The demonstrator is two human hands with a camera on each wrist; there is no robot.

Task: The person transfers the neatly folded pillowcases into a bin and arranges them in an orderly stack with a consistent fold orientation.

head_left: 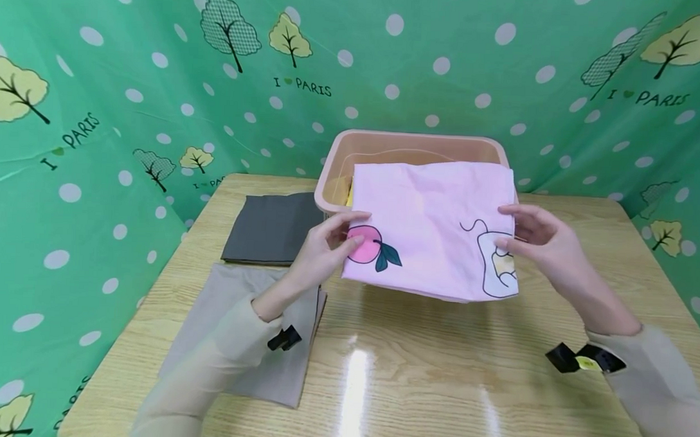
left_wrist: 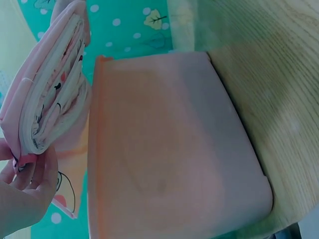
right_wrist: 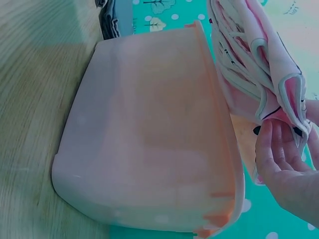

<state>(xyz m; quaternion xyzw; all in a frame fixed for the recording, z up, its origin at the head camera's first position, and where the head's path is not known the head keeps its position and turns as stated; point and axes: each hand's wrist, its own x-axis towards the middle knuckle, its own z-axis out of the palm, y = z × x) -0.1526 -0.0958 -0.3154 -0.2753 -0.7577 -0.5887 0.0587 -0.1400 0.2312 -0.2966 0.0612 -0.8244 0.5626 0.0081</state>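
Note:
A folded pink cloth (head_left: 425,221) with a printed fruit and a cartoon figure hangs between my two hands, above the front rim of a pink plastic bin (head_left: 416,143). My left hand (head_left: 328,250) pinches its left edge, thumb on the printed side. On the opposite edge my right hand (head_left: 542,248) does the same. Both wrist views show the thick stacked layers of the cloth (left_wrist: 55,89), with fingers (right_wrist: 279,144) curled under its lower end. Something yellow (head_left: 349,191) shows inside the bin; the rest of its contents is hidden behind the cloth.
On the left of the wooden table (head_left: 414,375) lie a folded dark grey cloth (head_left: 274,229) and, nearer, a folded light grey cloth (head_left: 287,364), partly under my left forearm. A green dotted curtain (head_left: 390,59) hangs behind the table and at its sides.

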